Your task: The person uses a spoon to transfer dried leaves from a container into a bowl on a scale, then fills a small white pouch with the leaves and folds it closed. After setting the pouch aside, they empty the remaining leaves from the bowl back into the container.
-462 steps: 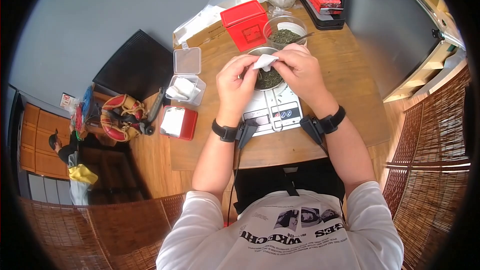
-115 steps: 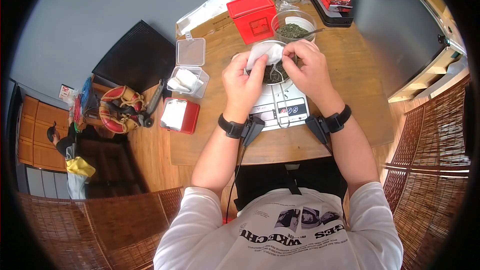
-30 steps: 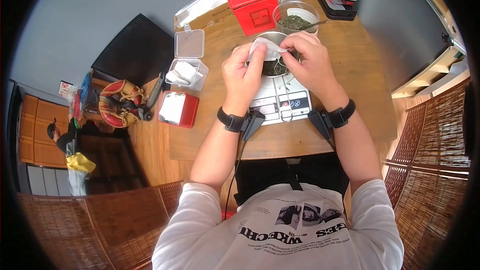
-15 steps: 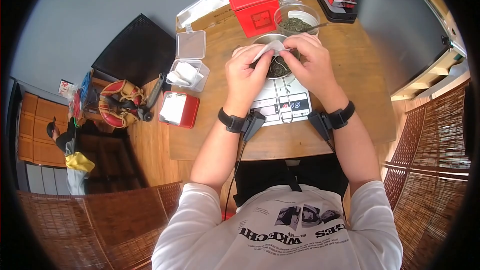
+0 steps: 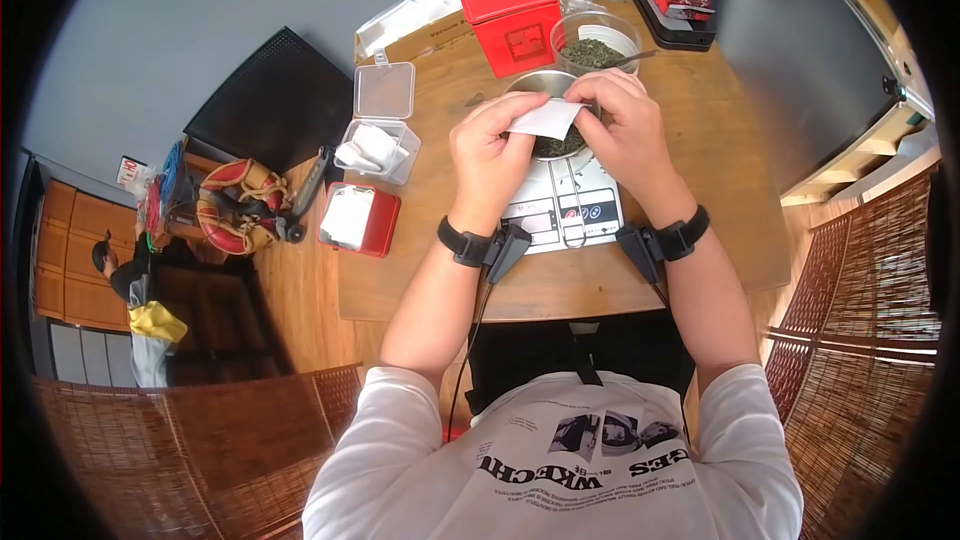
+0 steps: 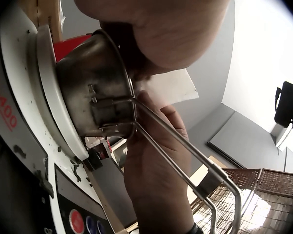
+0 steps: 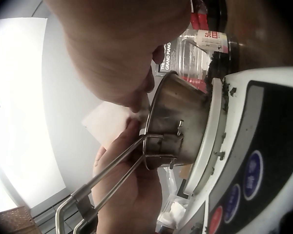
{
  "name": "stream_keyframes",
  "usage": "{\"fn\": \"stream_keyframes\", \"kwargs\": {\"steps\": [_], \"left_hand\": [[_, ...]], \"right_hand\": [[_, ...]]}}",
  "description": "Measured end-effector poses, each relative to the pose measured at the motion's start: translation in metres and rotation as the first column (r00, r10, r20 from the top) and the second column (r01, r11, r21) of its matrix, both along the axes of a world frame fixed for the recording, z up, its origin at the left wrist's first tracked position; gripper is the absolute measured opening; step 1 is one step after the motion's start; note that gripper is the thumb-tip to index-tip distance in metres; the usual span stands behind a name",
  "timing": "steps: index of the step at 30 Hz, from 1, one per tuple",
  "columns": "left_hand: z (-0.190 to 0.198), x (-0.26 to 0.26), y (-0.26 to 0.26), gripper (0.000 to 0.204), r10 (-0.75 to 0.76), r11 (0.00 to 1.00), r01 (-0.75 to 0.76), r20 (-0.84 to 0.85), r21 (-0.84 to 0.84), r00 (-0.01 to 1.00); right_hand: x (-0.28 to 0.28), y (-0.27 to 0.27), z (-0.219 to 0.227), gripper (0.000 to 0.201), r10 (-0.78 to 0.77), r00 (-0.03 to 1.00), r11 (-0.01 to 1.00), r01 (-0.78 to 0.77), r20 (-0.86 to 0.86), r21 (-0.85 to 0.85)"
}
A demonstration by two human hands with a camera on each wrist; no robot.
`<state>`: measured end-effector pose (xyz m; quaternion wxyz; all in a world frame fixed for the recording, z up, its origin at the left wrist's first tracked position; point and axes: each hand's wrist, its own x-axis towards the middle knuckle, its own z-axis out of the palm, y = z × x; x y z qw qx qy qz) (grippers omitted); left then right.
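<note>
A small white tea bag (image 5: pixel 547 120) is pinched by both hands in the head view. My left hand (image 5: pixel 488 148) grips its left side and my right hand (image 5: pixel 630 130) its upper right corner. Just below is a steel cup (image 6: pixel 95 85) with a folding wire handle (image 5: pixel 563 202), holding dark dried leaves (image 5: pixel 562 148). This cup stands on the round plate of a white kitchen scale (image 5: pixel 530 222), where leaf crumbs are scattered. Both wrist views show the fingertips close by the cup's rim; the bag's mouth is hidden behind them.
Beyond the cup are a clear tub of leaves (image 5: pixel 612 28) with a spoon handle and a red canister (image 5: pixel 512 28). At left stand a lidded clear box (image 5: pixel 398 168) of white bags and a red tin (image 5: pixel 380 225). Another person (image 5: pixel 125 270) is at far left.
The tea bag has turned from raised and folded to flat, its lower edge now toward me. My left fingertips have moved to its upper edge. The cup and scale stay put.
</note>
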<state>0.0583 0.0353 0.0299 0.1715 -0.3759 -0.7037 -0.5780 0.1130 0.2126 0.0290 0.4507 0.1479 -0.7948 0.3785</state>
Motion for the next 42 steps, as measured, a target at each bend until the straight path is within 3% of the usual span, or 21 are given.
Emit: {"fn": "stream_keyframes", "kwargs": {"steps": [8,10,13,17,20,24,26,27,29,30,32,38,40,42], "left_hand": [[0.007,0.004,0.001,0.026,-0.032,0.999,0.031,-0.056,-0.008,0.998],[0.009,0.008,0.002,0.024,-0.176,0.981,0.163,0.129,0.105,0.976],[0.005,0.0,0.001,0.023,-0.105,0.987,0.107,-0.023,0.116,0.994],[0.02,0.007,-0.006,0.021,-0.121,0.966,0.106,0.049,0.237,0.991],[0.034,0.009,-0.025,0.018,-0.024,0.965,0.017,0.023,0.263,0.999],[0.037,0.006,-0.071,0.025,0.216,0.97,-0.217,0.019,0.107,0.976],[0.034,0.001,-0.101,0.025,0.432,0.892,-0.429,-0.009,-0.14,0.902],[0.034,-0.002,-0.115,0.025,0.434,0.891,-0.431,-0.012,-0.145,0.901],[0.034,-0.008,-0.14,0.022,0.483,0.718,-0.57,-0.304,-0.399,0.821],[0.034,-0.009,-0.149,0.022,0.485,0.715,-0.574,-0.308,-0.4,0.819],[0.035,-0.009,-0.161,0.02,0.411,0.608,-0.628,-0.484,-0.486,0.773],[0.038,0.019,-0.171,0.027,0.219,0.69,-0.49,-0.492,-0.533,0.843],[0.036,0.023,-0.172,0.03,0.123,0.691,-0.531,-0.644,-0.49,0.755],[0.037,0.029,-0.171,0.029,0.134,0.702,-0.539,-0.656,-0.466,0.742]], "right_hand": [[0.0,0.0,-0.001,0.009,0.006,1.0,1.0,-0.006,0.025,-0.01],[0.0,0.0,0.0,0.009,0.005,1.0,1.0,-0.005,0.017,-0.009],[0.0,-0.001,0.0,0.017,0.006,0.999,1.0,-0.005,0.039,-0.02],[-0.001,-0.002,-0.002,0.031,0.007,0.997,0.993,0.002,0.081,-0.121],[0.001,-0.003,-0.001,0.033,0.007,0.997,0.991,0.004,0.08,-0.136],[0.001,-0.001,-0.002,0.032,0.0,0.996,0.991,0.011,0.087,-0.131],[0.002,-0.001,-0.001,0.032,0.009,0.997,0.99,0.003,0.082,-0.143],[0.003,-0.002,-0.001,0.031,0.018,0.997,0.989,-0.006,0.08,-0.148],[0.004,-0.003,0.001,0.03,0.019,0.997,0.989,-0.008,0.076,-0.147],[0.004,-0.004,0.001,0.03,0.018,0.997,0.99,-0.008,0.072,-0.14],[0.004,-0.004,0.001,0.029,0.015,0.998,0.991,-0.006,0.066,-0.136],[0.006,-0.002,0.004,0.028,-0.004,0.998,0.991,0.013,0.068,-0.13],[0.006,-0.002,0.003,0.028,-0.001,0.998,0.991,0.01,0.068,-0.135],[0.006,-0.003,0.002,0.029,-0.001,0.998,0.991,0.01,0.063,-0.134]]}}
